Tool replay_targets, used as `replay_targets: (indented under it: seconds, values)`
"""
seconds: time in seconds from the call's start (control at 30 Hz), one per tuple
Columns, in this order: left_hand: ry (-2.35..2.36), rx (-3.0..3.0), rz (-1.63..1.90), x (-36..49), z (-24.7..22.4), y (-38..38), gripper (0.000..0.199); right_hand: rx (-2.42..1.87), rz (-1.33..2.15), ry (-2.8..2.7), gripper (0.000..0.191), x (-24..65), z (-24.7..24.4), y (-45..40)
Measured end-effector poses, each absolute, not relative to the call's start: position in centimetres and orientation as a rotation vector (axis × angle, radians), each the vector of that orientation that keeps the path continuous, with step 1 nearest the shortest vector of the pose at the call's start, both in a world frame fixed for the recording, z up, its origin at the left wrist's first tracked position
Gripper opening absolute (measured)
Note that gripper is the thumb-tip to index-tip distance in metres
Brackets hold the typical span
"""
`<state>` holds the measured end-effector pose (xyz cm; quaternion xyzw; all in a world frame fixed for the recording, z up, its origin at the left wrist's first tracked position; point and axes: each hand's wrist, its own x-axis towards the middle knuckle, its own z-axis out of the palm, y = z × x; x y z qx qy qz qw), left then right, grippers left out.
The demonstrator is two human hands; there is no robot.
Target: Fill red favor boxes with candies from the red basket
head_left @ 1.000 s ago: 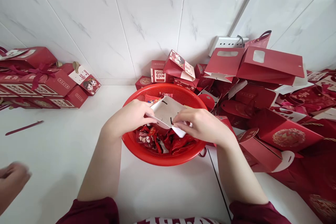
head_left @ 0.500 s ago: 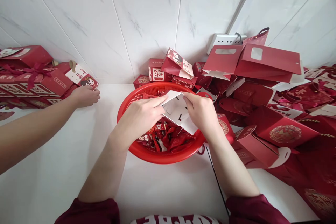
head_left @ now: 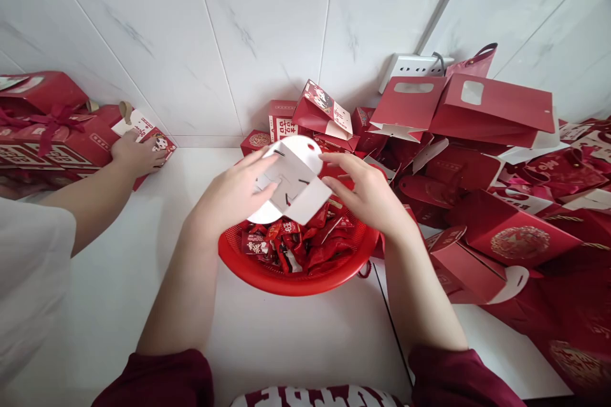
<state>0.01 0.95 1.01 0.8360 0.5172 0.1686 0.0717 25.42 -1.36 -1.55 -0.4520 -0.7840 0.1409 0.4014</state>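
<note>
An unfolded carton [head_left: 286, 181] with its white inside facing up is over the back of a red plastic basket [head_left: 300, 286]. Red-wrapped packets [head_left: 291, 245] lie in the basket. My left hand [head_left: 238, 194] rests against the carton's left side, fingers apart, some of them over its white surface. At the carton's right edge is my right hand [head_left: 356, 187], its fingers spread and the fingertips close to a flap; whether they touch it is unclear.
Many red boxes [head_left: 520, 235] are piled at the right, below a socket strip [head_left: 415, 67]. Small boxes [head_left: 324, 111] stand behind the basket. Another person's hand [head_left: 138, 152] touches a box at the left, beside a row of ribboned red boxes [head_left: 62, 133]. A tiled wall rises behind.
The carton has opened wider, its rounded flaps now showing, and it has shifted left. My fingers have spread apart. The other person's hand has moved left, and a white sleeve now shows.
</note>
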Motion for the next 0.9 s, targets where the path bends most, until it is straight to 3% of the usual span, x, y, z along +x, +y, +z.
replay_targets:
  seconds: [0.2, 0.37, 0.6, 0.9]
  values:
    - [1.947, 2.260, 0.812, -2.0, 0.8, 2.6, 0.060, -1.448, 0.502, -2.213, 0.028, 28.0, -1.1, -1.7]
    - [1.977, 2.167, 0.918, -2.1, 0.9, 3.0, 0.059, -1.533, 0.533, -2.376, 0.029, 27.7, -1.2, -1.0]
    - [2.069, 2.137, 0.852, -1.5, 0.7, 2.9, 0.062, -2.272, 0.019, -2.319, 0.034, 26.2, 1.4, 2.2]
    - [2.029, 2.126, 0.670, -1.0, 0.9, 2.2, 0.065, -2.009, 0.237, -2.739, 0.030, 21.1, -1.8, 8.2]
